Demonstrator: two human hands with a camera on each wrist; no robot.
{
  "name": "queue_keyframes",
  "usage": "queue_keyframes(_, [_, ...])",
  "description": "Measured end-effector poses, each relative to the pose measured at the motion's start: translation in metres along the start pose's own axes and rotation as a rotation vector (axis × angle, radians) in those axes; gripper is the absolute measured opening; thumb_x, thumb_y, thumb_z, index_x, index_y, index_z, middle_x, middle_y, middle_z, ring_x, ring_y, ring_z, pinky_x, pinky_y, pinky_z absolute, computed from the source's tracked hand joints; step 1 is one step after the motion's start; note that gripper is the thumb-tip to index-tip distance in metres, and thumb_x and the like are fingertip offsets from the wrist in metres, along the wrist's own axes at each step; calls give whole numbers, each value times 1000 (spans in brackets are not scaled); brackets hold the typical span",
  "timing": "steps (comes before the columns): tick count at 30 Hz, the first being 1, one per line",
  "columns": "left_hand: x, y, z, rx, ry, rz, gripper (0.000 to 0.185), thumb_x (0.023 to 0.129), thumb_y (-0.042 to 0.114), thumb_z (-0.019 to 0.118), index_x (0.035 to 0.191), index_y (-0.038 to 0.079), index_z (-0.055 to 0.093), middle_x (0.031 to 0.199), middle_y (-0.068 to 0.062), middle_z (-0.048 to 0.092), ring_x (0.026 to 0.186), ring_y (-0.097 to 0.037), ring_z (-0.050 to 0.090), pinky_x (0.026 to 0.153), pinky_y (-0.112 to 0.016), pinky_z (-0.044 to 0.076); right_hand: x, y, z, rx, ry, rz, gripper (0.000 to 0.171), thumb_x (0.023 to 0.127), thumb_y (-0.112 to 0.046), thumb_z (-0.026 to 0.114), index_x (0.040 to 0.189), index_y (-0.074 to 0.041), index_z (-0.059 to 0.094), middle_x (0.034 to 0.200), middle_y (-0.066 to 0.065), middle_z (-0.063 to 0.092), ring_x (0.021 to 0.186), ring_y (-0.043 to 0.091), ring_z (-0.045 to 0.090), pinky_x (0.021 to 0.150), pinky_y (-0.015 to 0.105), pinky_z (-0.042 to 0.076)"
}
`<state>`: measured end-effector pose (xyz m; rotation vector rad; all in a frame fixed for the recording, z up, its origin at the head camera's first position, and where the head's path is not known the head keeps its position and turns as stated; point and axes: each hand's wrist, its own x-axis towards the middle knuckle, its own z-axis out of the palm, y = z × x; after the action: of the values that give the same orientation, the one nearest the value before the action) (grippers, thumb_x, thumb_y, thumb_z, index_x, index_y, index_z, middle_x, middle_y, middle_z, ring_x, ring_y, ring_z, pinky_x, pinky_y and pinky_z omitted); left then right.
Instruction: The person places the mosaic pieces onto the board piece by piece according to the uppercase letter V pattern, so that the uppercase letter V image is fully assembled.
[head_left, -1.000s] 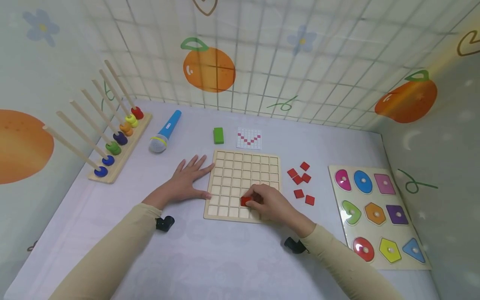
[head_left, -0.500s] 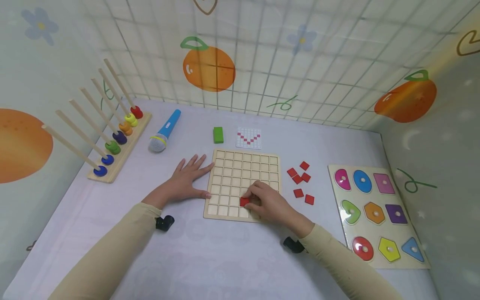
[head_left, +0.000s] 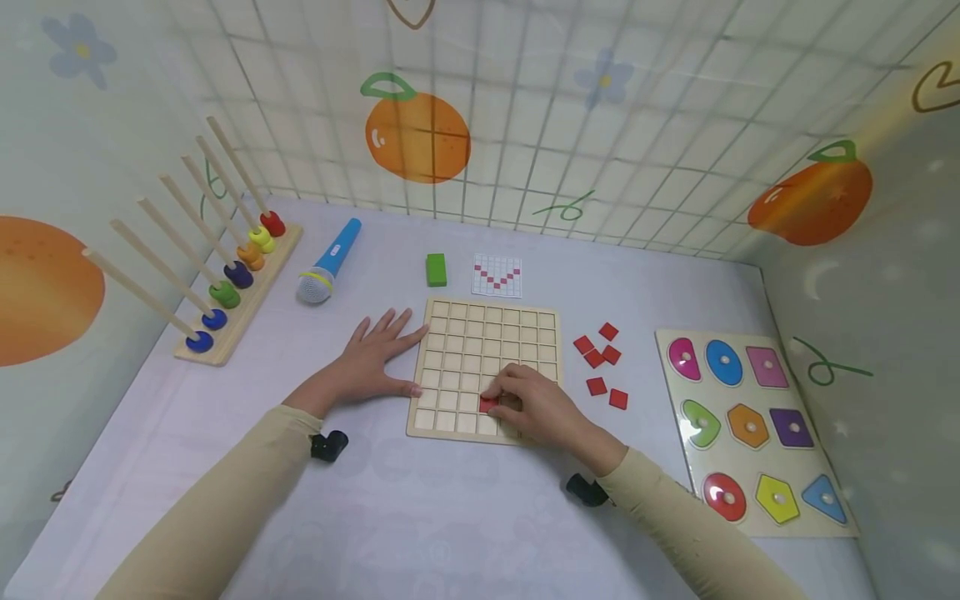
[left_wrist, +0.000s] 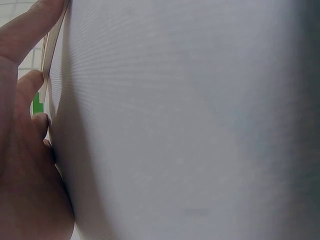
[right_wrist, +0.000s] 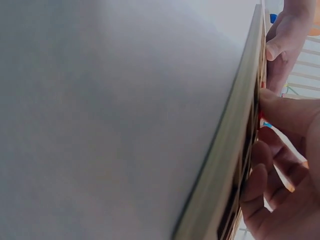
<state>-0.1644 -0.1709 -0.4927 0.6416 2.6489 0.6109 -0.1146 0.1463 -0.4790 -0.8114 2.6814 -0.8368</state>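
Observation:
A wooden grid board (head_left: 459,360) of square cells lies on the white table in front of the person. My left hand (head_left: 367,362) rests flat at its left side, fingers spread, thumb and index fingertips right at the board's edge. Over the lower middle of the grid, my right hand (head_left: 536,407) pinches a small red square tile (head_left: 487,403) between thumb and index finger. That tile sits at a cell in the second row from the bottom, partly hidden by the fingers. In the right wrist view the thumb (right_wrist: 282,112) and curled fingers meet the board's upper face.
Several loose red tiles (head_left: 596,386) lie right of the board. Behind it are a pattern card (head_left: 497,276) and a green block (head_left: 437,270). A toy microphone (head_left: 330,262) and a peg stacker (head_left: 247,321) stand left; a shape puzzle (head_left: 727,392) lies right.
The red tile has settled flatter at its cell, with the right index fingertip now over its upper edge. My left hand and the board have stayed in place.

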Motion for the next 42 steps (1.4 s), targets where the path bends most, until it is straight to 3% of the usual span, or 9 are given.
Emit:
queue_keyframes(21, [1, -3, 2, -1, 1, 1, 106, 80, 69, 73, 163, 27, 24, 172, -8, 2, 156, -32, -10, 123, -55, -12, -2, 1, -3, 33, -10, 23, 24, 92, -25, 77, 115, -27, 73, 107, -14, 59, 87, 6, 53, 71, 23, 51])
queue_keyframes(30, [2, -5, 3, 16, -5, -3, 106, 80, 73, 70, 164, 28, 22, 172, -6, -1, 156, -30, -11, 123, -54, -12, -8, 7, -16, 78, 6, 112, 24, 92, -23, 76, 116, -23, 73, 105, -11, 61, 90, 7, 58, 78, 26, 56])
queue_keyframes(42, [2, -5, 3, 15, 2, 1, 107, 79, 71, 72, 164, 27, 23, 172, -8, 1, 156, -32, -10, 123, -55, -12, -23, 29, -31, 69, 66, 133, 28, 91, -18, 77, 118, -21, 73, 108, -7, 63, 90, 11, 59, 77, 28, 56])
